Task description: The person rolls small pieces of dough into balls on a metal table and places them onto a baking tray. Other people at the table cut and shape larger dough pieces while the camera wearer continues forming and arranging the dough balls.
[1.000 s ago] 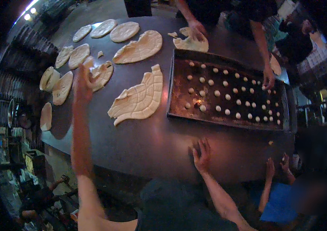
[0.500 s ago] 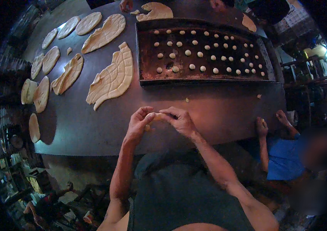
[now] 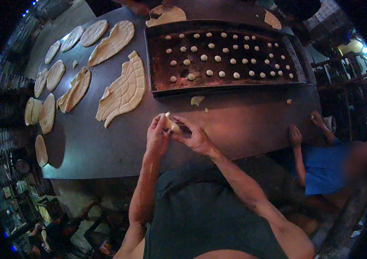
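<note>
Close in front of me, over the near part of the table, my left hand and my right hand hold a small piece of pale dough between them. The fingers of the left are closed on its upright end. My right thumb and fingers curl round the rounded lower end. Beyond my hands stands a dark rectangular baking tray, with small dough balls set out in rows. A torn scrap of dough lies between the tray and my hands, a smaller crumb beside it.
Scored dough sheets and several flat dough ovals cover the left of the dark table. At the right edge, a co-worker in blue has both hands at the table. Another person's arms reach in at the far edge, near a torn dough sheet.
The dough in my hands was held sideways between them and is now tilted upright. A torn scrap now lies before the tray. The co-worker's near hand no longer shows a dough bit.
</note>
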`<state>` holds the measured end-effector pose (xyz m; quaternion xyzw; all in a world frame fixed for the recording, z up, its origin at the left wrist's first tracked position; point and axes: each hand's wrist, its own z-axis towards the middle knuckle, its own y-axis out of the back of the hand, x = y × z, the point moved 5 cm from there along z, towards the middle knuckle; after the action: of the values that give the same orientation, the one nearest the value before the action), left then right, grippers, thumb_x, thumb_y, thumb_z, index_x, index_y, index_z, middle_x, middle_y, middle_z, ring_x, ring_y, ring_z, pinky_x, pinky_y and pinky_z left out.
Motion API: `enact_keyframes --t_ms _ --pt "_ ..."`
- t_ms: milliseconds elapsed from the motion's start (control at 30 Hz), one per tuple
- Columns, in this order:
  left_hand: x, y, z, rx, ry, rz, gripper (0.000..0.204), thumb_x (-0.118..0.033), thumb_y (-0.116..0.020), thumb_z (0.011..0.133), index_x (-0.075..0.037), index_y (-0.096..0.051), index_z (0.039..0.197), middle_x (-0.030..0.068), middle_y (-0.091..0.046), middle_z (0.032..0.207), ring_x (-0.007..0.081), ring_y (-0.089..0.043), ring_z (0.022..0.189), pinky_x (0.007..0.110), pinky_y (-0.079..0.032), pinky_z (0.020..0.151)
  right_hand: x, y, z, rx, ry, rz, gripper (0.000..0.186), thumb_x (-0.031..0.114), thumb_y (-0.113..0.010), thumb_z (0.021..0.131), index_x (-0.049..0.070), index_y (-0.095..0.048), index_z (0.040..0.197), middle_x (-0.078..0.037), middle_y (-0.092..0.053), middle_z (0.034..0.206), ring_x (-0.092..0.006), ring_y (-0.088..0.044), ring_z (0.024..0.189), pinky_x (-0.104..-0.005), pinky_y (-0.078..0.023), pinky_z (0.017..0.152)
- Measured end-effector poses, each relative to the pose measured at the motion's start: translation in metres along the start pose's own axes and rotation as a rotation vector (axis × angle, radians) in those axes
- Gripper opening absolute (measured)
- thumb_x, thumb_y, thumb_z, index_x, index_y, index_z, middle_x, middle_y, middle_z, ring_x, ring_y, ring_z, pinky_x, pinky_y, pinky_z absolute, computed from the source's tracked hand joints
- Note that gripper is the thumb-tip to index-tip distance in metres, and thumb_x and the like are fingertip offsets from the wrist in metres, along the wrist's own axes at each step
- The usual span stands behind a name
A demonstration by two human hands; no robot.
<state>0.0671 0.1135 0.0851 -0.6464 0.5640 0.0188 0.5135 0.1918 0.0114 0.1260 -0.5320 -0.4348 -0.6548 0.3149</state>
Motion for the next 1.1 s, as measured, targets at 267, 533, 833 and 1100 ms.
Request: enact_keyframes --t_ms 267,533,833,1100 --pt "-0.026 0.045 0.04 -0.238 -0.231 0.027 0.03 -0.027 -0.068 0.101 -0.008 -0.058 0.122 0.0078 -0.065 0.105 0.0184 -0.068 0.092 0.035 -0.058 0.082 -0.013 0.031 -0.015 0.058 -0.097 -0.184 0.032 0.013 -0.074 0.093 0.005 -0.069 0.124 -0.007 -0.071 0.097 -0.0142 -0.064 0.087 -0.0291 -0.051 0.075" --pt "-0.018 0.016 0.041 -0.01 -0.365 0.976 0.048 -0.026 -0.072 0.098 0.001 -0.06 0.137 0.0101 -0.068 0.128 0.0236 -0.062 0.121 0.036 -0.046 0.107 -0.01 0.042 -0.031 0.009 -0.014 -0.246 0.035 0.006 -0.068 0.092 0.006 -0.067 0.127 -0.015 -0.067 0.104 -0.0304 -0.069 0.092 -0.038 -0.056 0.083" --pt "0.051 -0.019 -0.021 0.338 -0.052 1.118 0.044 -0.018 -0.068 0.1 0.0 -0.059 0.138 0.0151 -0.064 0.131 0.0225 -0.065 0.116 0.034 -0.052 0.098 -0.018 0.034 -0.035 -0.032 0.025 -0.262 0.037 -0.003 -0.072 0.086 0.005 -0.068 0.121 -0.017 -0.069 0.112 -0.0334 -0.07 0.103 -0.038 -0.057 0.085" --pt "0.053 -0.021 -0.022 0.423 -0.185 1.249 0.029 -0.021 -0.063 0.103 0.001 -0.067 0.122 0.0159 -0.071 0.113 0.0218 -0.067 0.096 0.038 -0.054 0.083 -0.019 0.028 -0.042 0.024 0.095 -0.358 0.038 -0.003 -0.074 0.082 0.006 -0.068 0.118 -0.014 -0.069 0.109 -0.0327 -0.07 0.102 -0.0397 -0.057 0.086"
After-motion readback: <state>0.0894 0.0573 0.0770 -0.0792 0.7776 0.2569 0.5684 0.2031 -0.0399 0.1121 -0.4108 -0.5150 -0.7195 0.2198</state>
